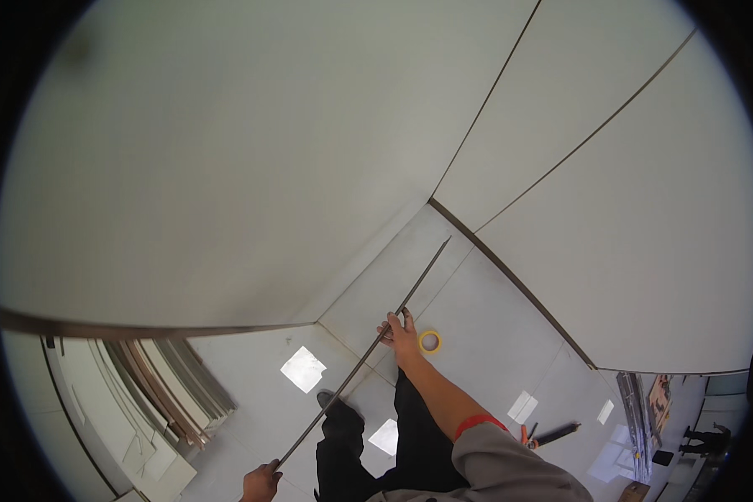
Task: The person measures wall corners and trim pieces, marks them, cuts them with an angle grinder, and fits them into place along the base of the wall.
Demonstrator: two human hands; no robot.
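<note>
One long, thin, dark metal strip [368, 356] runs slantwise across my view, from low on my left up toward the corner where the pale wall panels meet the tiled floor [477, 326]. Both hands grasp it: my right hand [400, 333] is curled around its middle, my left hand [262, 483] around its lower end. One yellow tape roll [429, 341] lies on the floor just beside my right hand.

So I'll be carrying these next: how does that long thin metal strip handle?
The metal strip looks straight between the left hand and right hand, so probably fairly stiff. Being long and slim, its free end may whip. Likely light.
</note>
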